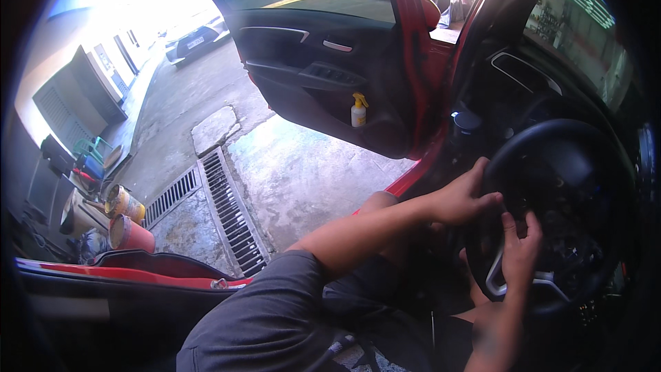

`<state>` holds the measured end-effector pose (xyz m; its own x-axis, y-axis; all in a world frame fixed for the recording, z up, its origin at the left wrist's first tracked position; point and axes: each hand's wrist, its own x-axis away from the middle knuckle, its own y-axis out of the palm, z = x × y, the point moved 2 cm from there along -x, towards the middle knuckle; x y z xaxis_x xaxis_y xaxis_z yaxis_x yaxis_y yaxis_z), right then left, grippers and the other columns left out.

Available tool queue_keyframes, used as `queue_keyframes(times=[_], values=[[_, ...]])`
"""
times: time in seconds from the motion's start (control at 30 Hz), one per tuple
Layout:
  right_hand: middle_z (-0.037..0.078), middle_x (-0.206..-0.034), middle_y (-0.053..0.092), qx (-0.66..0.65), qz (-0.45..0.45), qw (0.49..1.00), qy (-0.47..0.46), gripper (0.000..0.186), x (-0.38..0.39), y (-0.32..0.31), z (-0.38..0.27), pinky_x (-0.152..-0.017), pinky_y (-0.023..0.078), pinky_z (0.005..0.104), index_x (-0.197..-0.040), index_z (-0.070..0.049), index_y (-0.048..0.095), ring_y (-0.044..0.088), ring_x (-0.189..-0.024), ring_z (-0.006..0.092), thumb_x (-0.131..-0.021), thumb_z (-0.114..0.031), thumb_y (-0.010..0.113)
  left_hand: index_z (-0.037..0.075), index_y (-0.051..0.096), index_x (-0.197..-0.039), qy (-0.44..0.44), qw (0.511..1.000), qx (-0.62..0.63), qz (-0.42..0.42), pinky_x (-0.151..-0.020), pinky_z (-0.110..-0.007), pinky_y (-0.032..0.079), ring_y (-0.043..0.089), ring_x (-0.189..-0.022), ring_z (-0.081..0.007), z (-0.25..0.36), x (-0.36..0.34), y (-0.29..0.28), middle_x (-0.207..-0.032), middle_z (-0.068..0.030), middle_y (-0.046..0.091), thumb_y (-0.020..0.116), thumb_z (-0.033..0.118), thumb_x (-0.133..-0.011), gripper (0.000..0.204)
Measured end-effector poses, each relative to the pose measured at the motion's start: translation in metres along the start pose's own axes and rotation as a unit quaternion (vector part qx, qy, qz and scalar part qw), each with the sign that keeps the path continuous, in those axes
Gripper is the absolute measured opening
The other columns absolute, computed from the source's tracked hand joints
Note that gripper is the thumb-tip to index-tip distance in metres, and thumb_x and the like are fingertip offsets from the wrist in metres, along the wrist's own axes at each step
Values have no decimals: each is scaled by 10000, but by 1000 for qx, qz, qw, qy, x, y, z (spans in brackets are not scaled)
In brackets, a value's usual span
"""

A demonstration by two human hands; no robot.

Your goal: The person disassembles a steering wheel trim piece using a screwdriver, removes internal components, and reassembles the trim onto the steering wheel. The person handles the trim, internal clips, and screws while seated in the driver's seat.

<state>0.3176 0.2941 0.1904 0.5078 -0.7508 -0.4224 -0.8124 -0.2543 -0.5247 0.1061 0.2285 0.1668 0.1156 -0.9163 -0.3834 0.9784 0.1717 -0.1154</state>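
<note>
A black steering wheel [571, 127] with silver trim on its lower spokes stands in front of me in a car. My left hand [471, 196] is closed at the left rim, its thumb across the front and part of its fingers hidden. Beside it, lower and nearer the middle of the wheel, my right hand [520, 244] reaches up with thumb and finger stretched and apart. Nothing shows clearly in it; the wheel's centre behind is too dark to make out.
The driver's door [289, 76] hangs wide open, with a white spray bottle [359, 111] with a yellow trigger in its pocket. Outside, a metal drain grate [234, 213] crosses the concrete. Buckets, one a pinkish-red bucket [131, 233], stand along the wall. A parked car [196, 40] is farther off.
</note>
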Motion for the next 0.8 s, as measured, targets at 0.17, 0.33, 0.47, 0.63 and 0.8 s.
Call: queue_keyframes(times=[0.17,0.33,0.47,0.63,0.8], values=[[201,-1147,750,100,4,995,-9,460,3,-2,-15,-931,557,437,-1292,7,723,737,-1037,351,-1052,-382,781,26,372,-1492,7,1000,0,20,-960,-358,555,637,-1158,-168,10,7,5,-1249,-168,661,706,217,-1107,544],[231,-1110,734,88,53,993,-58,420,1,-6,3,-871,570,491,-1232,5,732,731,-1013,439,-1021,-351,808,30,429,-1446,30,998,-21,46,-951,-365,556,629,-1117,-163,11,-2,15,-1169,-143,649,729,132,-1078,486],[217,-1049,717,170,62,982,-52,445,3,-2,-15,-767,554,497,-1199,-28,741,716,-931,445,-965,-390,853,34,470,-1461,61,992,-75,86,-971,-369,554,648,-1134,-187,16,6,5,-1178,-100,655,729,144,-1086,468],[107,-889,663,150,205,950,-182,368,79,-44,-14,-660,524,394,-1234,-5,750,672,-772,277,-955,-204,884,54,487,-1456,-65,989,117,65,-941,-332,566,676,-1080,-159,24,6,20,-1190,-71,673,809,120,-1031,537],[77,-875,652,165,182,965,-91,262,171,-61,34,-675,528,363,-987,-45,678,655,-790,259,-895,-92,919,45,400,-1529,-25,980,106,165,-1049,-375,566,679,-1236,-226,19,17,43,-1315,-152,676,871,138,-976,732]])
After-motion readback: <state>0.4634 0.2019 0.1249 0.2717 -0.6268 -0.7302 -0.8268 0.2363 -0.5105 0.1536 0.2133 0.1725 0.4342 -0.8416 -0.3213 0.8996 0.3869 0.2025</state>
